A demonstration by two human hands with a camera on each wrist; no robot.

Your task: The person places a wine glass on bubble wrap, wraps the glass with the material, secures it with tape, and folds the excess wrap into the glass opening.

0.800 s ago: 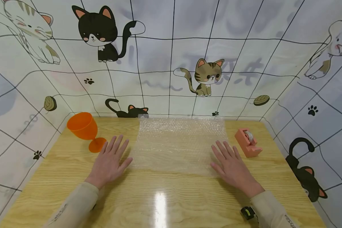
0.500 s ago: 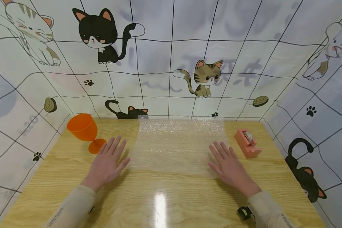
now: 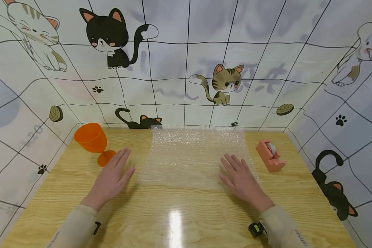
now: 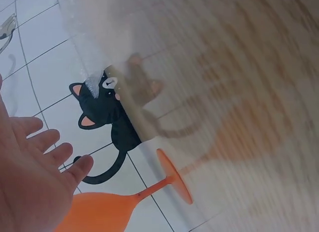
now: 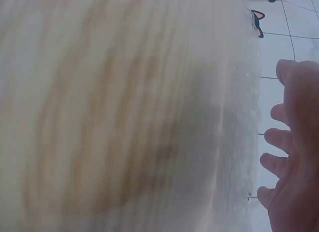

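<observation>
An orange goblet (image 3: 91, 138) stands at the back left of the wooden table, its foot close to the fingertips of my left hand (image 3: 110, 181). That hand holds nothing, its fingers straight. In the left wrist view the goblet (image 4: 102, 212) shows behind the left hand (image 4: 37, 177). A sheet of clear bubble wrap (image 3: 189, 158) lies flat across the back middle of the table. My right hand (image 3: 243, 181), fingers extended and holding nothing, is over the sheet's right front part. The right wrist view shows the right hand (image 5: 299, 142) raised off the surface.
A pink tape dispenser (image 3: 270, 156) with a roll of tape stands at the back right, beyond the right hand. Cat-patterned walls (image 3: 170, 93) close off the table (image 3: 142, 220) at the back and both sides.
The left hand has drawn back a little toward the left front and turned slightly onto its side. My right hand has shifted left over the bubble wrap. Goblet, sheet and dispenser stay put.
</observation>
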